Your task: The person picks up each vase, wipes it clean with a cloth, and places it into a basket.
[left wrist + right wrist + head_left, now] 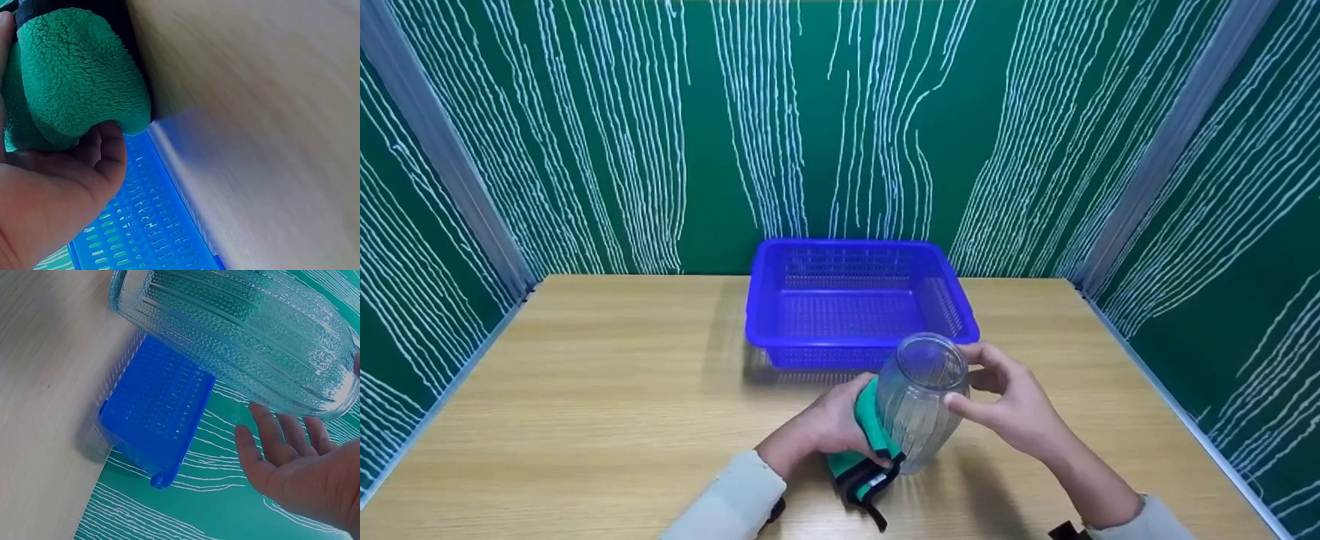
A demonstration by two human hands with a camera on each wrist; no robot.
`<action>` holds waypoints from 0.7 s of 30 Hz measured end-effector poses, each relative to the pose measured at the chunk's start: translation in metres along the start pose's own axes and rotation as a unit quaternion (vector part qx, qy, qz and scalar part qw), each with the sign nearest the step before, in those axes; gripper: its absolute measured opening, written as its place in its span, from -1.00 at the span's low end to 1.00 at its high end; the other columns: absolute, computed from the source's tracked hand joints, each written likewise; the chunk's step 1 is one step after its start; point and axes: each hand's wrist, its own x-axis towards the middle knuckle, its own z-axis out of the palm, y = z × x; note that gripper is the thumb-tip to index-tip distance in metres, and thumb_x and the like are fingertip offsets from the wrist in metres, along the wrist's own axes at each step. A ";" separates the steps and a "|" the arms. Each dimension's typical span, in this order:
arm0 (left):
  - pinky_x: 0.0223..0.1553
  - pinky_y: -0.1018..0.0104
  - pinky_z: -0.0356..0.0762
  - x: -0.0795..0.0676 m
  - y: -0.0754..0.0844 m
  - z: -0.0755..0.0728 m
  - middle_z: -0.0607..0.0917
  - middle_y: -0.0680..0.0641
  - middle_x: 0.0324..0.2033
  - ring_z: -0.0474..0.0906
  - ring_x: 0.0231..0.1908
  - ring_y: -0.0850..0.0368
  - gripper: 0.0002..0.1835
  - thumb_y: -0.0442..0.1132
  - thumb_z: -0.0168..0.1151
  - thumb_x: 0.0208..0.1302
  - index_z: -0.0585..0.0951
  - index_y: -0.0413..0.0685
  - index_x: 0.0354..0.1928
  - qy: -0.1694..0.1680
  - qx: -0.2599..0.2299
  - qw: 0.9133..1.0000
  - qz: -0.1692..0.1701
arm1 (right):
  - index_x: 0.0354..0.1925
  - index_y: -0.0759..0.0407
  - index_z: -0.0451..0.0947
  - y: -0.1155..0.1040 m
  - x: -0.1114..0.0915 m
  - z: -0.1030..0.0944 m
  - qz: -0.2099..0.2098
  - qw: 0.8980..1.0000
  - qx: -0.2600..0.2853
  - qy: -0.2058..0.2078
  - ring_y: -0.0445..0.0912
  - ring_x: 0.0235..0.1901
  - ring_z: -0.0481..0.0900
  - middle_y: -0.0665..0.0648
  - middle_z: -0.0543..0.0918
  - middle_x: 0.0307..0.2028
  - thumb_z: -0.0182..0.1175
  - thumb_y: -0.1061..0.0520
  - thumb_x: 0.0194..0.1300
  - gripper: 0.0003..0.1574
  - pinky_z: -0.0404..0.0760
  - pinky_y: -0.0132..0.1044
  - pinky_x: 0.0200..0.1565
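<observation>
A ribbed clear glass vase (pixel 919 416) stands tilted slightly above or on the table, its round mouth facing up; whether its base touches the wood I cannot tell. My left hand (pixel 838 415) grips a green fleecy cloth (pixel 84 73) with black edging and presses it against the vase's left side. Part of the cloth hangs down below that hand. My right hand (pixel 1016 405) holds the vase near its rim from the right, thumb in front and fingers behind. In the right wrist view the vase's textured wall lies above the fingers (pixel 270 439).
A blue plastic basket (pixel 862 343) with perforated walls sits at the back of the wooden table (pixel 622 390), just behind the vase. Green panels with white wavy lines (pixel 720 187) enclose the table at the back and sides.
</observation>
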 end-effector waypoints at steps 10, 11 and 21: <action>-0.03 0.26 0.32 -0.002 0.006 -0.015 0.47 0.23 -0.10 0.37 -0.08 0.24 0.04 0.05 0.56 -0.63 0.24 0.47 0.10 -0.009 -0.053 0.998 0.008 | 0.03 -0.03 0.26 -0.009 0.000 -0.003 -0.014 0.999 -0.046 -0.008 -0.09 -0.10 0.48 0.02 0.49 -0.08 0.34 -0.07 -0.10 -0.27 0.48 -0.12 -0.11; -0.01 0.25 0.31 -0.002 0.006 -0.017 0.47 0.24 -0.09 0.37 -0.07 0.24 0.04 0.04 0.56 -0.62 0.24 0.48 0.11 -0.007 -0.065 0.998 0.012 | 0.03 -0.02 0.25 -0.009 0.000 -0.002 -0.012 0.999 -0.047 -0.006 -0.09 -0.11 0.48 0.03 0.49 -0.08 0.34 -0.09 -0.12 -0.26 0.49 -0.13 -0.12; 0.12 0.17 0.18 -0.005 0.017 -0.035 0.43 0.27 0.02 0.33 0.05 0.26 -0.04 0.01 0.50 -0.41 0.21 0.53 0.16 0.028 -0.166 0.983 0.069 | -0.01 0.00 0.30 -0.006 0.003 0.001 0.004 1.000 -0.008 -0.010 -0.12 -0.13 0.51 0.03 0.51 -0.10 0.36 -0.06 -0.14 -0.29 0.50 -0.32 -0.12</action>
